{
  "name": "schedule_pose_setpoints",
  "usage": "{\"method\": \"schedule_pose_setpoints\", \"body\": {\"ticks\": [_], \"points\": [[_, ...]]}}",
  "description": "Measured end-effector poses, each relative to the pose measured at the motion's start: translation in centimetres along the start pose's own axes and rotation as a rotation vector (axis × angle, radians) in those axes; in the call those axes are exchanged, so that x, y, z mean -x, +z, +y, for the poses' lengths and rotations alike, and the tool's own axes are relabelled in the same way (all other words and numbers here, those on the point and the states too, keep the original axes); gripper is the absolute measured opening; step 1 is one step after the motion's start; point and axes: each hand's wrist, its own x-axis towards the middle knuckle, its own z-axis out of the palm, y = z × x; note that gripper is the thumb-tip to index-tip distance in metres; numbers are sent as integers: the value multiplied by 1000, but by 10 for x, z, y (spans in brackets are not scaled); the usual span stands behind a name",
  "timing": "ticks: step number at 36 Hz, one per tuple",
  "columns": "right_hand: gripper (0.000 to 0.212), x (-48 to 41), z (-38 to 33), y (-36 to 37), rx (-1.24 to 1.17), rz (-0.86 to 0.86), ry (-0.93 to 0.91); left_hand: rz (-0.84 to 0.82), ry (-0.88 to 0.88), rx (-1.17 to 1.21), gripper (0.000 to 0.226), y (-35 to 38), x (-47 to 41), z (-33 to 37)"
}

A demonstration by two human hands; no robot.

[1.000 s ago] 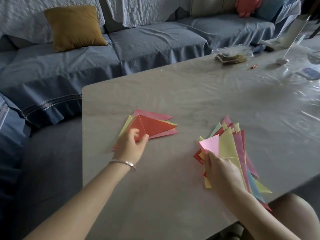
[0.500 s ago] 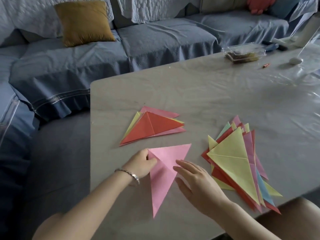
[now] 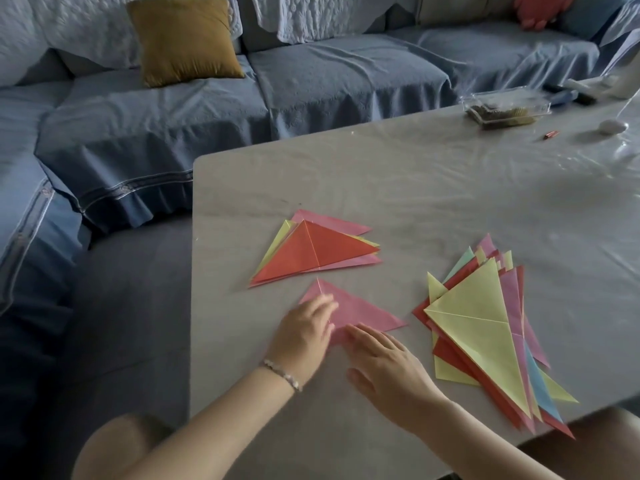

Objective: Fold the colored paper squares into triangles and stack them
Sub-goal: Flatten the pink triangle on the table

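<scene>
At far left we see a mustard cushion (image 3: 183, 36) on the blue sofa (image 3: 145, 126). On the table (image 3: 415, 188) a stack (image 3: 311, 251) of folded triangles lies with a red one on top. Just in front of it lies a pink triangle (image 3: 360, 311), flat on the table. The left hand (image 3: 304, 334), with a bracelet (image 3: 282, 374) at the wrist, covers its left part; the fingers are blurred, so we cannot tell whether they pinch or only press. The right hand (image 3: 391, 372) lies beside it with straight fingers, their tips on the pink triangle's near edge. Further right a fanned pile (image 3: 485, 327) of colored papers has a yellow one on top. A clear box (image 3: 505, 105) sits at the far right edge.
</scene>
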Motion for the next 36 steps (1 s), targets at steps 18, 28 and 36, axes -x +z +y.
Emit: {"method": "schedule_pose_setpoints", "body": {"ticks": [18, 28, 36], "points": [[29, 13, 29, -14, 249, 172, 249, -52, -28, -31, 62, -11, 93, -58], [24, 15, 31, -18, 239, 171, 264, 77, -77, -142, 66, -13, 100, -67], [30, 15, 26, -27, 130, 116, 314, 75, -349, -169, 25, -28, 61, -40]]}}
